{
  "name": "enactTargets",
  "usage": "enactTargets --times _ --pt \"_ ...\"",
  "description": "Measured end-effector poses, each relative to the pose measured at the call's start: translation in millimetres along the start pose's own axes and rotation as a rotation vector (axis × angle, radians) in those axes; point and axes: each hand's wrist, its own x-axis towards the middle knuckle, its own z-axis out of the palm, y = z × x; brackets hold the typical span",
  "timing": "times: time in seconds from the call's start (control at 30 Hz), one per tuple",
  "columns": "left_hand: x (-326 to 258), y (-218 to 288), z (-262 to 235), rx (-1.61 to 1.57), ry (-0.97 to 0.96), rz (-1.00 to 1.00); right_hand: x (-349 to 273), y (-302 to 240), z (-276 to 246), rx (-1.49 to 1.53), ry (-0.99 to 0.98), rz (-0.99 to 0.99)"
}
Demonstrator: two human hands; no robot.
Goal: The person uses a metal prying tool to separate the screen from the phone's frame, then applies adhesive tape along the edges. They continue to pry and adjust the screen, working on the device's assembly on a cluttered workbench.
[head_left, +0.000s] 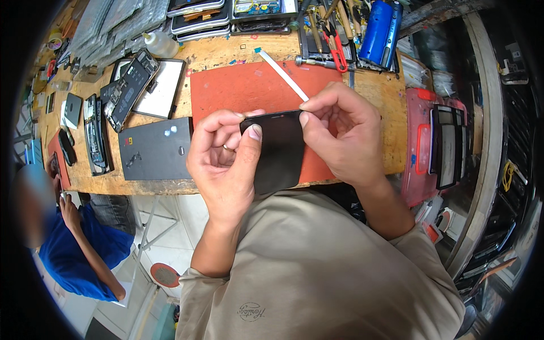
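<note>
A black phone screen (pixel 277 150) with a small slot near its far edge is held over the front edge of an orange-red mat (pixel 232 88). My left hand (pixel 226 156) grips its far left corner, thumb on the dark face and fingers bent behind; a ring shows on one finger. At the far right corner my right hand (pixel 343 127) pinches the edge between thumb and forefinger. A thin white strip (pixel 283 75) runs across the mat to my right fingertips; I cannot tell whether they touch it. The screen's near end reaches my shirt.
Left of the mat are a dark grey box (pixel 156 150), an opened phone (pixel 132 90) and phone parts. Red-handled cutters (pixel 338 54), tools and a blue cylinder (pixel 381 34) stand at the back right. A red case (pixel 418 141) is beyond the table's right edge. A person in blue (pixel 85 249) sits left.
</note>
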Motion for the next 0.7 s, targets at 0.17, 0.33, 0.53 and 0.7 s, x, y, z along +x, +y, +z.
enactTargets --times 0.17,0.33,0.53,0.7 --pt "0 -1 -1 0.000 -0.003 0.013 -3 1 4 -0.006 0.036 -0.046" --pt "2 -3 -2 -0.012 0.001 0.035 2 0 6 -0.300 0.072 -0.222" --pt "-2 0 2 0.040 0.055 0.009 7 -5 13 -0.369 0.132 -0.388" --pt "-2 1 0 0.018 0.004 0.042 10 -4 10 -0.286 -0.075 -0.372"
